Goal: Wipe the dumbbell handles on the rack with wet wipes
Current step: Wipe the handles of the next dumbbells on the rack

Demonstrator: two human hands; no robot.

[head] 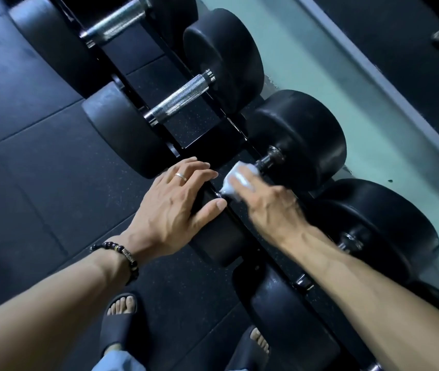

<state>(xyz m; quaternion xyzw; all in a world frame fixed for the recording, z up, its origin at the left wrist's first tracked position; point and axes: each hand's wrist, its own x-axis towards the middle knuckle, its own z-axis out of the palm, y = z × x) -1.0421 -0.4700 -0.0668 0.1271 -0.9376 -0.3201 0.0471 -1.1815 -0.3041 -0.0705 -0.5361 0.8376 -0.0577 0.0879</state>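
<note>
We see the black rack [207, 135] running diagonally across the view over a dark rubber floor [39, 162], carrying a row of black dumbbells. The dumbbell being cleaned [301, 140] lies between our two hands, its far head against the pale wall [320, 76]. Beyond it sits another dumbbell with a bare knurled handle [179, 100]. Our left hand [170, 210] rests flat on the near head of the dumbbell, fingers straight and slightly apart. Our right hand [261, 202] is blurred, but its fingers seem wrapped round the white wet wipe [235, 179], which covers the handle just short of the far collar. A ring [181, 176] sits on the left hand and a beaded bracelet [122, 254] on that wrist
</note>
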